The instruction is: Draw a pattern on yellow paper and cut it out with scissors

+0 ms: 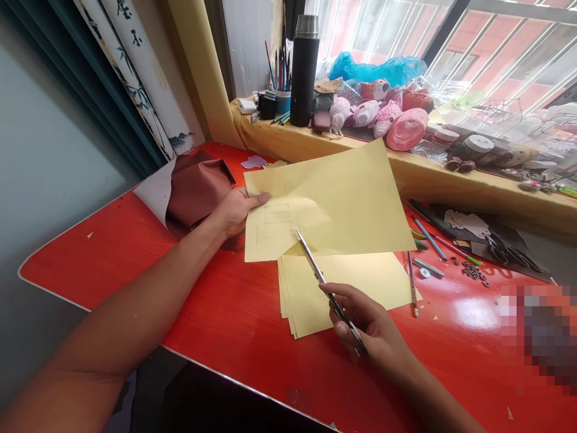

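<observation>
My left hand (238,210) grips the left edge of a yellow paper sheet (342,198), thumb on top and fingers behind it. Thin pencil lines form a grid on the sheet's left part. In my right hand (365,325) is a pair of metal scissors (311,258), seen nearly edge-on. Their tip points up and left, over the lower edge of the sheet close to the drawn lines. The sheet is held above a stack of yellow paper (311,313) on the red table (216,319). A slit or fold shows in the sheet beside the blades.
Brown leather-like material (198,186) lies behind my left hand. To the right are a pencil (412,285), small dark rings (475,272) and black-handled scissors (509,249). A black thermos (305,75) and craft supplies crowd the windowsill. A blurred patch (547,337) covers something at right.
</observation>
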### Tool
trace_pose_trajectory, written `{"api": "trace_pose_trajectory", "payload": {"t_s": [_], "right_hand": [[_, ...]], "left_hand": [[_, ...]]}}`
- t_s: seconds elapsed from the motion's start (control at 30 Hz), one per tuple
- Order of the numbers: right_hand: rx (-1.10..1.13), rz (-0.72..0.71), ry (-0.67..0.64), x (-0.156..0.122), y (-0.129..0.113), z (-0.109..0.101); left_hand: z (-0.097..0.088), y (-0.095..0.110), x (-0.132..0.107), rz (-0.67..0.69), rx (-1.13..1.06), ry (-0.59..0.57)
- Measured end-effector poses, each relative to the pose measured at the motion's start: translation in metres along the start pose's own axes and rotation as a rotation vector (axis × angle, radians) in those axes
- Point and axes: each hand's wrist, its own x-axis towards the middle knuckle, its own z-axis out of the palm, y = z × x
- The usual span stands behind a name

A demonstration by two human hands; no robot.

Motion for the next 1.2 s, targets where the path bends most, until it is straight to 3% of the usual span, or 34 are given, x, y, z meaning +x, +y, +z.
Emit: {"api": "trace_pose_trajectory", "payload": {"t_s": [0.43, 0.73, 0.97, 1.2], "right_hand": [[-0.004, -0.02, 0.103, 0.001, 0.002, 0.0], [0.06, 0.04, 0.098, 0.005, -0.008, 0.007], [0.065, 0.06, 0.066, 0.007, 0.0, 0.007], [0.059, 0.082, 0.025, 0.005, -0.001, 0.007]], "left_hand": [[0.003, 0.0, -0.002, -0.027, 0.025, -0.004], [0.017, 0.01, -0.021, -0.11, 0.151, -0.107], [0.018, 0.002, -0.016, -0.112, 0.301, 0.005], [0.022, 0.002, -0.014, 0.003, 0.235, 0.154]]}}
